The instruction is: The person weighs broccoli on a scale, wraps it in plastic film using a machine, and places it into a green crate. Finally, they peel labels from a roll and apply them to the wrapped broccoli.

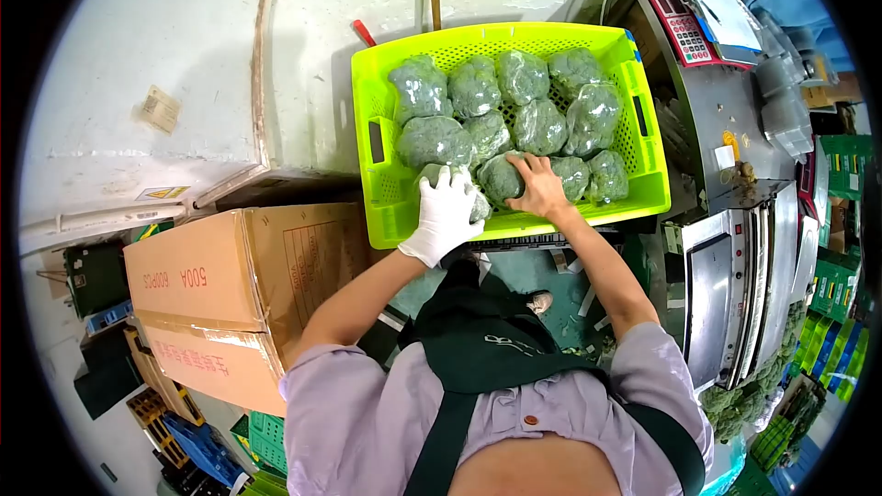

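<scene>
- Here, saw a lime-green crate set lengthwise across the front of the body, with wrapped green bundles in rows inside.
- Had the bare right hand on the right side of a round bundle in the near row, with fingers bent and thumb apart; could not tell whether clenched or merely touching.
- Had the white-gloved left hand over a near-left bundle, with green showing beside the glove; could not tell how firmly grasped.
- Found the round bundle between both hands: left of the right palm, right of the gloved fingers, nearer the right hand.
- Made out no clear long axis on it.
- Noted another wrapped bundle just right of the bare hand.
</scene>
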Tool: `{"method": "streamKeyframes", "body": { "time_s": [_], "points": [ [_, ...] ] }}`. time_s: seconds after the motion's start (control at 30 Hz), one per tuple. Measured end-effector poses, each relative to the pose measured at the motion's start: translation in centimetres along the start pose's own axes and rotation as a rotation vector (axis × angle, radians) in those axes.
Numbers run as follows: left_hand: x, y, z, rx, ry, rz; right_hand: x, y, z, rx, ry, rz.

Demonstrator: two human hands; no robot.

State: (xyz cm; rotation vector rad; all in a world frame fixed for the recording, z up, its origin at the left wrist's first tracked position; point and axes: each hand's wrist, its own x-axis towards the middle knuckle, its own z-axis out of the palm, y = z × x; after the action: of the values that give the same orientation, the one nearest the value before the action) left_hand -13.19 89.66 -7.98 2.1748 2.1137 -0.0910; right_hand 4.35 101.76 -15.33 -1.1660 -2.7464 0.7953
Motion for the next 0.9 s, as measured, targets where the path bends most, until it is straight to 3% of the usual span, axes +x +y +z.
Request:
{"method": "streamKeyframes", "body": {
  "time_s": [0.1,0.27,0.33,0.37,0.43,0.47,0.5,0.57,0.63,0.67,0.77,0.83,0.87,0.9],
  "points": [
    [1.7,0.7,0.0,-0.014,-0.122,0.090,0.2,-0.5,0.7,-0.046,0.013,0.016],
    [3.2,3.1,2.3,0.190,-0.131,0.174,0.1,-0.7,0.3,-0.044,-0.021,0.022],
    [2.5,2.2,2.5,-0.071,0.057,0.144,-0.1,-0.6,0.1,-0.024,-0.037,0.023],
    [2.2,1.6,2.3,-0.064,0.059,0.137,0.0,-0.7,-0.1,-0.003,-0.055,0.027],
    [1.6,0.2,1.6,-0.520,0.447,0.191,0.3,-0.9,-0.2,0.016,-0.083,0.036],
    [1.3,-0.6,1.1,-0.683,0.469,0.060,0.5,-1.0,0.0,0.006,-0.082,0.083],
    [1.0,-1.1,1.2,-0.761,0.677,-0.104,0.7,-1.1,0.2,-0.004,-0.083,0.129],
    [0.2,-3.3,3.6,-0.881,0.702,-0.517,1.9,-2.6,-0.7,-0.063,0.038,0.054],
    [-0.2,-5.3,6.9,-1.083,0.462,-0.925,4.7,-3.4,-1.5,0.280,0.138,-0.050],
    [0.0,-5.6,5.7,-1.367,0.260,-1.042,6.1,-4.6,-2.3,0.329,0.154,-0.094],
    [1.2,-6.5,7.6,-2.056,0.026,-1.013,11.3,-6.0,-0.1,0.353,0.084,-0.102],
    [1.9,-6.4,9.5,-2.241,0.076,-0.894,13.3,-6.4,2.5,0.396,-0.018,-0.037],
    [2.0,-5.5,8.0,-2.178,0.228,-0.931,13.2,-8.0,0.6,0.310,-0.287,0.118],
    [1.4,-5.3,8.1,-2.177,0.228,-0.930,12.3,-9.3,0.1,0.260,-0.212,0.124]
  ]
}}
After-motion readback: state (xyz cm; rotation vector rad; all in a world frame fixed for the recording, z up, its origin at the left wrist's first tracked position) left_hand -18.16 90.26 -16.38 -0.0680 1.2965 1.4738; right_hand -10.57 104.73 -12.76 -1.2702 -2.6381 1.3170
